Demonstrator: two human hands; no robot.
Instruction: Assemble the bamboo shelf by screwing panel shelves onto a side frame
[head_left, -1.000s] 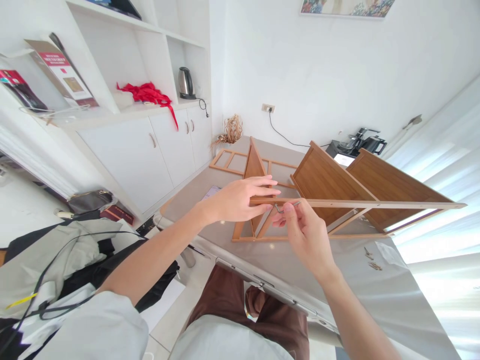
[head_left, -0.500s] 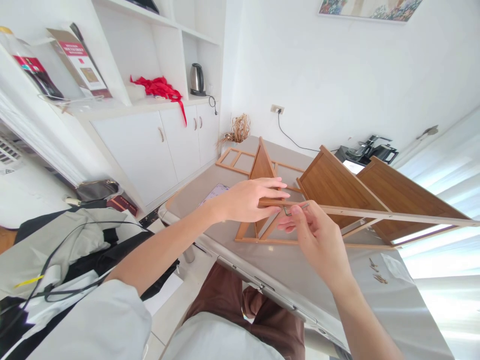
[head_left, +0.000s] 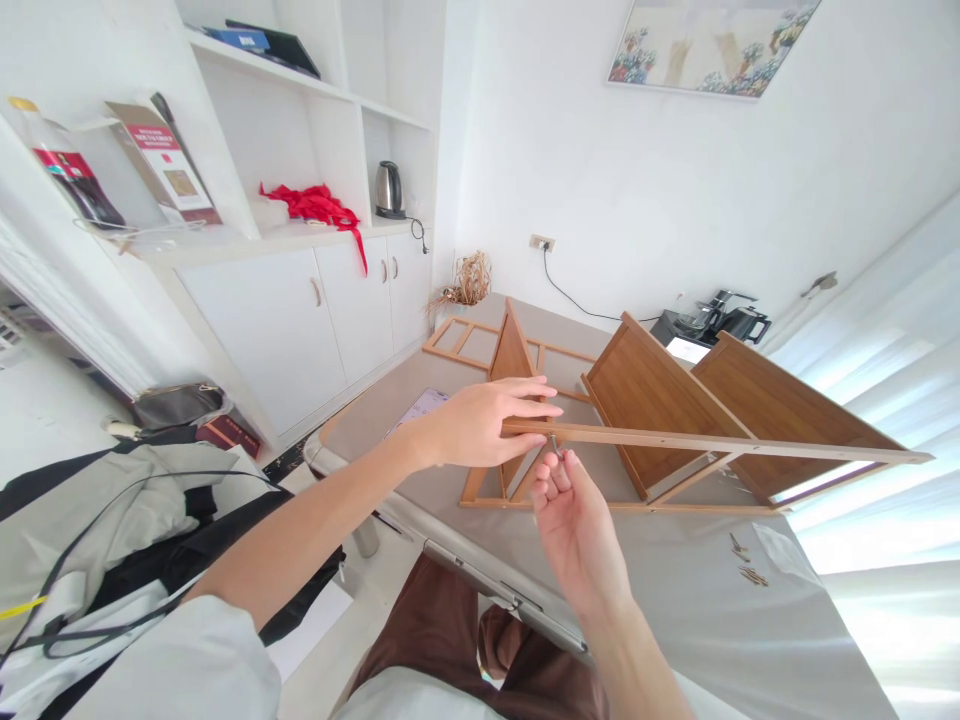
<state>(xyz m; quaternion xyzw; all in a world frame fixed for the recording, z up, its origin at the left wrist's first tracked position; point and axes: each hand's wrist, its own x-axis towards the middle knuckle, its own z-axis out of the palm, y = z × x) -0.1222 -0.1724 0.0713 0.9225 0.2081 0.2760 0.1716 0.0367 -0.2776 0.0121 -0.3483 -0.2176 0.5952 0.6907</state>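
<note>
Rack [head_left: 652, 400] of brown wood lies on its side on the desk [head_left: 697, 580], flat panels rising between slim rails. Left hand [head_left: 484, 422] clasps the left end of the upper rail [head_left: 660, 437], fingers slightly spread across it, thumb on the near face. Right hand [head_left: 579, 515] curls fingertips at a small metal key [head_left: 555, 444] by that rail; firmness of pinch: cannot tell. Handling, judged: stiff, fairly light, awkwardly long; square-edged rails give the surest hold. Panels: smooth, faintly grained. Small fasteners [head_left: 754, 577] lie loose nearby.
</note>
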